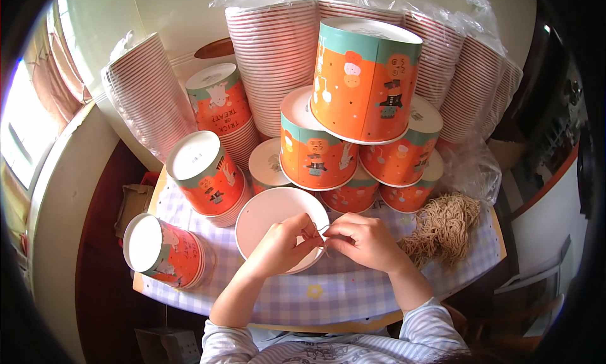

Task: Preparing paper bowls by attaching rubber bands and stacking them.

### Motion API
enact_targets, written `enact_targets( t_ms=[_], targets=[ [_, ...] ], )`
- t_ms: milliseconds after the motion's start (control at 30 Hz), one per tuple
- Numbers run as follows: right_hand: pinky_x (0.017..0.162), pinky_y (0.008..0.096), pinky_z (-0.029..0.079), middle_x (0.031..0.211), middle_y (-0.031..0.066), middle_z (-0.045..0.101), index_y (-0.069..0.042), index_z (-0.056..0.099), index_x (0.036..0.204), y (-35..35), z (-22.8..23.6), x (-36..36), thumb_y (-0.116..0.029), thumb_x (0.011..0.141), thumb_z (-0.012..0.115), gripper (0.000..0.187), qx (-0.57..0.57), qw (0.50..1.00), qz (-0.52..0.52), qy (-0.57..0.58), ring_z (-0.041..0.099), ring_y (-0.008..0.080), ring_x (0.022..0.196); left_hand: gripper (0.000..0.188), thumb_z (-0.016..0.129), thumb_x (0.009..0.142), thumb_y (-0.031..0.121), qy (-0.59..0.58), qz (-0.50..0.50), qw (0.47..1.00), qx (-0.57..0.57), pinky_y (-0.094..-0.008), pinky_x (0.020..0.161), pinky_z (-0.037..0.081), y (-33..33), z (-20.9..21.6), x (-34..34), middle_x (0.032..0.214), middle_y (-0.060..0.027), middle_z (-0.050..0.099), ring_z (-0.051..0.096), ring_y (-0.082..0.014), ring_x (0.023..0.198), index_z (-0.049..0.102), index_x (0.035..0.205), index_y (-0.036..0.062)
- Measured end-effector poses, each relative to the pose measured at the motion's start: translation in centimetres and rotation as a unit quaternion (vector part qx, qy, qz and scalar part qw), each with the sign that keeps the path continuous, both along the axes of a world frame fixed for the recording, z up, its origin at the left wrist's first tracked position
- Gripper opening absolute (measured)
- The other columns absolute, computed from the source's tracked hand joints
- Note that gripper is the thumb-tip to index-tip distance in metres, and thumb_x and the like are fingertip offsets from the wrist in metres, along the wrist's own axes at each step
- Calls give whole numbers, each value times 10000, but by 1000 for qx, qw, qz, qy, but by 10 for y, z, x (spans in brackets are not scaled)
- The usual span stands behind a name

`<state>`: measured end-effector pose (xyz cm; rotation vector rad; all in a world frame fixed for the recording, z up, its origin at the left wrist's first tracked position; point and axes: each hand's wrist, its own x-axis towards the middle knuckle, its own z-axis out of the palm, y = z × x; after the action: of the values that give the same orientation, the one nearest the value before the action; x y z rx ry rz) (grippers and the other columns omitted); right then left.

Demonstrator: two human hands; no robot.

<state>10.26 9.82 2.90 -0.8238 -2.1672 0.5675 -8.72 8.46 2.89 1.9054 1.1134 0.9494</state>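
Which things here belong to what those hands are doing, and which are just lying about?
Seemingly in the job:
thin strand, pinched by left hand and right hand
open white container beneath
tan cord heap, probably

Seemingly just around:
bagged stacks
upturned orange buckets
curtain

1 thin string [324, 228], 1 open white bucket [262, 220]

top [278, 352]: pale, fine blue-grey stripes, dark print on front, partly cut off by lower edge.
sleeves [430, 323]: matching stripes, loose, ending well short of wrists.
left hand [284, 241], right hand [368, 238]: bare.
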Motion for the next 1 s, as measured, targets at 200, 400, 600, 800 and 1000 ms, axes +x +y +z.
enact_targets(
  t_ms=[200,400,600,800,1000],
  targets=[
    [593,326,488,804,63,602,-74,634,851,2,-2,0,-167,736,673,153,-52,998,6,-25,603,238,687,148,657,760,80,19,6,1000,1,-256,559,459,0,1,1,695,-60,627,616,-135,652,519,756,27],
    [593,322,494,784,71,624,-68,601,849,-1,-3,-5,-170,737,673,168,-88,995,-30,-33,621,235,677,154,659,760,86,27,31,999,5,-264,573,476,-1,1,6,694,-64,627,626,-150,654,519,756,20],
    [506,277,456,706,64,594,-26,568,838,-3,-5,-11,-81,720,674,167,-105,993,-39,21,577,153,571,199,631,804,148,6,32,999,15,-306,595,512,-2,0,3,720,-141,636,657,-244,707,503,819,-4],
    [525,282,453,694,55,553,-41,559,812,-3,-9,-13,-24,678,674,178,-30,998,-27,44,578,156,603,291,612,829,231,-7,10,999,-50,-303,598,500,-1,2,1,729,-152,650,658,-255,725,461,922,1],
    [520,264,451,697,54,573,-38,544,797,-2,-10,-12,-17,685,668,168,-45,998,-11,38,570,142,585,258,605,833,153,-52,-24,994,-96,-230,628,473,2,-6,-6,805,-126,650,625,-135,768,446,967,1]
  ],
)
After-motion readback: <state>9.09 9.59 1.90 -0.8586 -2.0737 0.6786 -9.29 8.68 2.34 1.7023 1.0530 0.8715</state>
